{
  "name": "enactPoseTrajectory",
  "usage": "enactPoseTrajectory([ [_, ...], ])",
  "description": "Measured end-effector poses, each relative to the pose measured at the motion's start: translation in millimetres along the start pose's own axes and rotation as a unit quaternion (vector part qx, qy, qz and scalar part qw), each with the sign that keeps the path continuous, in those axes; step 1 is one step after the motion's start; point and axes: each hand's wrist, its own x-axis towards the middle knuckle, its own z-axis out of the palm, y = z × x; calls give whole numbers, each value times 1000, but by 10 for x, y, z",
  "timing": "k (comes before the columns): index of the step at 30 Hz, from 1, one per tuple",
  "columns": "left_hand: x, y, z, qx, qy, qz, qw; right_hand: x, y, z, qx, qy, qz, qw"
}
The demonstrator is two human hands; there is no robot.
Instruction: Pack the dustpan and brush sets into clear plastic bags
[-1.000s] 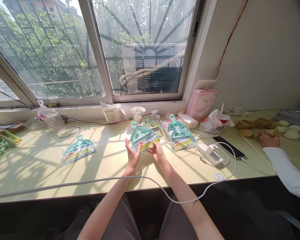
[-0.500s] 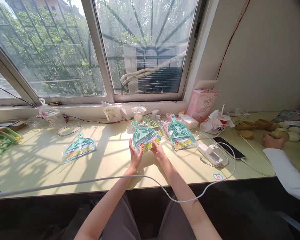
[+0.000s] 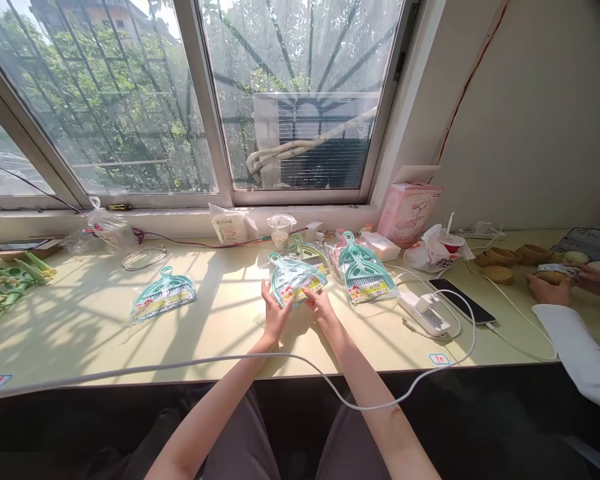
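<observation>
Between my two hands is a green mini dustpan and brush set (image 3: 295,275) in a clear bag with a yellow label. My left hand (image 3: 276,315) grips its lower left edge, thumb on the front. At the lower right, my right hand (image 3: 323,308) pinches the label edge. A second green dustpan set (image 3: 164,297) lies flat to the left. Right of my hands rest more bagged sets, a green one (image 3: 367,280) in front and a pink one (image 3: 339,241) partly covered behind. An olive-green set (image 3: 307,250) lies behind the held one.
A white cable (image 3: 190,361) crosses in front, above my forearms. To the right are a power strip (image 3: 423,313), a phone (image 3: 463,301) and a pink box (image 3: 411,212). A co-worker's hands (image 3: 550,291) hold a round item at far right. Green stems (image 3: 15,287) lie far left.
The held dustpan set has tilted back and lowered slightly, with glare now on its bag. A co-worker's second hand has come into view at the far right.
</observation>
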Motion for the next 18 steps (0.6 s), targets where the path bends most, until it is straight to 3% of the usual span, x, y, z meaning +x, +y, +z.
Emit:
enactPoseTrajectory([
  [4, 15, 60, -28, 11, 65, -8, 998, -14, -60, 47, 1, 17, 36, 999],
  [8, -2, -31, 1, 4, 67, 37, 997, -58, -160, 76, 9, -1, 41, 999],
  [14, -71, -115, 125, -106, 59, 74, 990, -153, -320, 138, 12, 91, 80, 993],
  [18, -84, 0, 133, -84, 88, 63, 991, -190, -372, 160, 14, 58, 82, 995],
])
